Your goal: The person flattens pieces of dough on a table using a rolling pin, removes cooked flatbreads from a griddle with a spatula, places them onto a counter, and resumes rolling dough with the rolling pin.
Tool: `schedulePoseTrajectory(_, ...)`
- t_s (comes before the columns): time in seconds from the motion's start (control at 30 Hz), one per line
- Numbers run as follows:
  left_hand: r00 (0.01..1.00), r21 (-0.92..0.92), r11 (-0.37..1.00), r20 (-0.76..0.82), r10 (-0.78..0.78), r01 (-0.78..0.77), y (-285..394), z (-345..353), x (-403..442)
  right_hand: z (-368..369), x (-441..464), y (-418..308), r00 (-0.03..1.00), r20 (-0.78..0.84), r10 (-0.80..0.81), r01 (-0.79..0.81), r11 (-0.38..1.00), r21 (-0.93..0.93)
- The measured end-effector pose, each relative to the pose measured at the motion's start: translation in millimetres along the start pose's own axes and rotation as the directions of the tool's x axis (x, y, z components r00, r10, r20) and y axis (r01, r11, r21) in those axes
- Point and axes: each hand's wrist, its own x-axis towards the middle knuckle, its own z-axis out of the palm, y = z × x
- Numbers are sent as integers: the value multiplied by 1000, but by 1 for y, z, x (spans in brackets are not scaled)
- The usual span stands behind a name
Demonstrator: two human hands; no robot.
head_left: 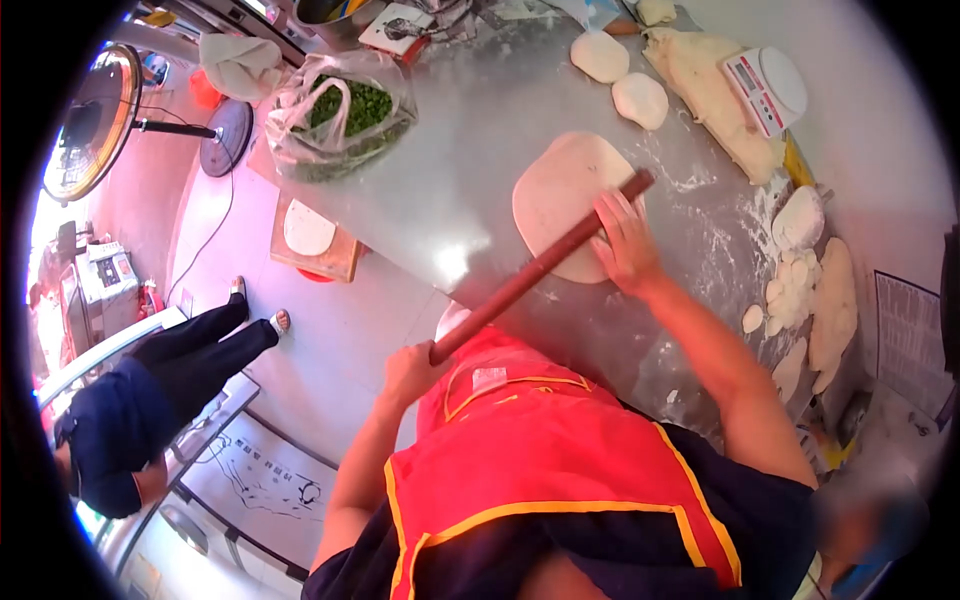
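Observation:
A long reddish-brown rolling pin [535, 270] slants across a flattened sheet of dough [553, 195] on the metal worktop. Its near end is wrapped by the fingers of my left hand [410, 373], beyond the table edge and close to my red apron [540, 455]. Toward the far end, my right hand [628, 245] grips the pin, its fingers laid over the wood above the dough's right side. Part of the sheet is hidden under the pin and that hand.
Dough rounds [640, 100], a large dough slab [705, 85] and a scale [767, 90] sit at the back right. Chopped greens [350, 108] fill a plastic bag at the back left. A stool [343, 255], a fan [100, 125] and a person [125, 410] are on the left.

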Motion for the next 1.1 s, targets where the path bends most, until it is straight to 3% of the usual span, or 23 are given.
schedulePoseTrajectory(0.07, 996, -70, 995, 50, -68, 71, 7, -3, 2, 29, 33, 17, 999, 26, -46, 50, 984, -173)
schedulePoseTrajectory(0.13, 985, -99, 985, 111, -130, 141, 19, -11, 1, 42, 84, 6, 999, -38, -20, 20, 1000, 3)
schedulePoseTrajectory(0.2, 986, -8, 989, 79, -147, 148, 28, -1, -2, 38, 65, 3, 998, -38, 43, -43, 999, -8)
schedulePoseTrajectory(0.3, 998, -14, 998, 15, -61, 61, 42, 39, -10, 28, -5, 8, 993, -19, 116, -116, 993, -24)
schedulePoseTrajectory(0.4, 997, 3, 999, 64, -40, 40, 54, 68, -18, 6, -80, 10, 987, -59, 148, -146, 989, 35)
schedulePoseTrajectory(0.5, 994, 194, 977, -54, 99, -87, 48, 65, -15, -21, -128, 2, 969, 59, 239, -229, 964, -137)
schedulePoseTrajectory(0.53, 983, 277, 954, -105, 150, -116, 42, 53, -7, -27, -133, -2, 965, 22, 260, -254, 954, -158)
schedulePoseTrajectory(0.6, 886, 538, 789, -152, 437, -297, 29, 7, 26, -41, -138, -14, 951, -41, 306, -308, 932, -192)
schedulePoseTrajectory(0.63, 903, 521, 789, -77, 423, -325, 51, -32, 44, -35, -150, -18, 934, -128, 332, -353, 912, -209)
schedulePoseTrajectory(0.67, 683, 584, 601, -106, 723, -545, 72, -64, 56, -31, -164, -30, 899, -121, 421, -437, 882, -178)
schedulePoseTrajectory(0.73, 652, 639, 492, 18, 758, -591, 117, -98, 97, -23, -204, -77, 789, -82, 609, -614, 780, -121)
schedulePoseTrajectory(0.77, 537, 649, 382, 48, 843, -658, 144, -104, 109, -18, -221, -102, 714, -54, 698, -699, 708, -100)
schedulePoseTrajectory(0.8, 412, 654, 265, 79, 908, -709, 168, -101, 120, -13, -231, -129, 704, -131, 698, -705, 708, -21)
schedulePoseTrajectory(0.83, 293, 583, 209, 52, 955, -785, 179, -83, 137, -3, -241, -153, 607, -55, 792, -788, 610, 86)
schedulePoseTrajectory(0.87, 171, 513, 139, 15, 985, -847, 188, -57, 157, 13, -253, -170, 571, -49, 819, -816, 573, 75)
schedulePoseTrajectory(0.9, 238, 471, 190, 42, 970, -861, 199, -23, 174, 8, -245, -184, 555, -76, 829, -813, 559, 161)
schedulePoseTrajectory(0.93, 308, 431, 250, 71, 949, -867, 216, 7, 185, 4, -245, -193, 507, -87, 857, -851, 514, 110)
schedulePoseTrajectory(1.0, 304, 508, 226, 75, 950, -831, 268, 32, 197, 1, -253, -208, 407, -111, 907, -912, 410, 11)
schedulePoseTrajectory(1.1, 200, 516, 154, 34, 979, -842, 360, 73, 221, 0, -290, -200, 299, -139, 944, -949, 310, 63)
